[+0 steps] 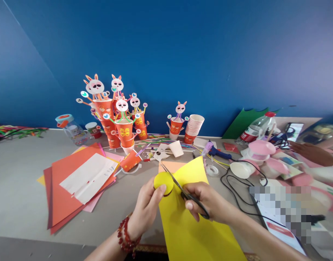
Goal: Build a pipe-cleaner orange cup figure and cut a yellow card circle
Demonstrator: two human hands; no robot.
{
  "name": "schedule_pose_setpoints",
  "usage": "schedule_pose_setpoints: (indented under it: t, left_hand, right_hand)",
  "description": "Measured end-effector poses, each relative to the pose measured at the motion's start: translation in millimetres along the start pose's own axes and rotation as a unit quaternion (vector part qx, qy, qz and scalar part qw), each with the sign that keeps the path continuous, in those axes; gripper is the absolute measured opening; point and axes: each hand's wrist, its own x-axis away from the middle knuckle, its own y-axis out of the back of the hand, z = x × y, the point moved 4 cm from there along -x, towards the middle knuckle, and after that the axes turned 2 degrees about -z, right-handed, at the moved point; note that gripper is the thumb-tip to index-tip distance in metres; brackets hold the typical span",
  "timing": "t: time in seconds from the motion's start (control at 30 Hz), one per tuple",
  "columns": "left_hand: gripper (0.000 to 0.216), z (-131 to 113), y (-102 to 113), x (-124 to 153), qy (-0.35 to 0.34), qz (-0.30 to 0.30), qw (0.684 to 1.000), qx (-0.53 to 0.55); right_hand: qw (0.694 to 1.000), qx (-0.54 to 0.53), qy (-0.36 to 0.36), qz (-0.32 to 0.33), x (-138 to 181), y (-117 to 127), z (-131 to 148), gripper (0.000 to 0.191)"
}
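My left hand pinches a small round yellow paper disc between thumb and fingers. Black-handled scissors are in my right hand, their blades pointing up and left, close beside the disc's edge. A large sheet of yellow paper lies beneath both hands, its upper corner curling upward. Part of an orange-peach sheet shows beyond it. Whether the disc is fully separate from other paper cannot be told here.
Rabbit-topped red paper cups stand stacked along the back, near a stack of cups. Coloured paper sheets lie left. A blue glue gun, black cable and bottle are right, beside another person's hand.
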Motion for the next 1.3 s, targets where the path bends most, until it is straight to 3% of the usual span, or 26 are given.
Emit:
schedule_pose_setpoints:
  t: [1.3]
  left_hand:
    - [0.026,-2.8,2.7,-3.0,0.031,0.048,0.998,0.015]
  right_hand:
    - [1.0,0.012,-0.012,0.005,-0.4,12.5,-9.2,0.061]
